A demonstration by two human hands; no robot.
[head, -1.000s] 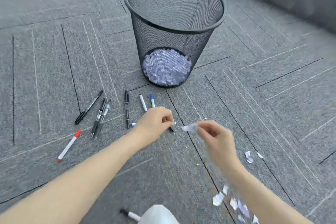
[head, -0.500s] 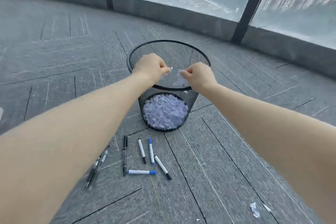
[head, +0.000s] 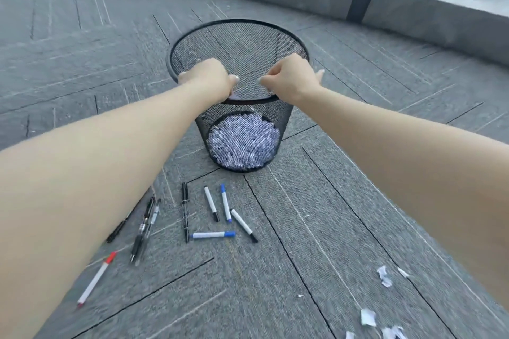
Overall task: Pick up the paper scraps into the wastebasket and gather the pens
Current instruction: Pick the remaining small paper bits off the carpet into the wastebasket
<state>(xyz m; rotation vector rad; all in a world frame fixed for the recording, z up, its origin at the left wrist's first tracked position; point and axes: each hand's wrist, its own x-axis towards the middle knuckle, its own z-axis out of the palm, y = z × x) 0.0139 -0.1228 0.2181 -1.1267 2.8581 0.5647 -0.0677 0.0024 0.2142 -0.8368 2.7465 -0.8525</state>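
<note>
Since 0.5 s ago both hands spread apart over wastebasket (head: pixel 286 107) mouth. Left hand (head: pixel 208 80) fingers curled, white scrap (head: pixel 234 97) under it; right hand (head: pixel 289 77) curled, can't tell contents. I see pens (head: pixel 213 234) just before basket, loose scraps (head: pixel 384 278) further right on carpet (head: pixel 82 63).

Black mesh wastebasket (head: pixel 286 118) under both hands, white-and-bluish scraps heaped (head: pixel 243 143) at its bottom. Below the hands: white markers, blue-capped (head: pixel 213 234) and black-capped (head: pixel 211 203), black pens (head: pixel 185 212), one red-capped white pen (head: pixel 96 279). White scraps (head: pixel 368 317) on grey, line-patterned carpet (head: pixel 316 228).
</note>
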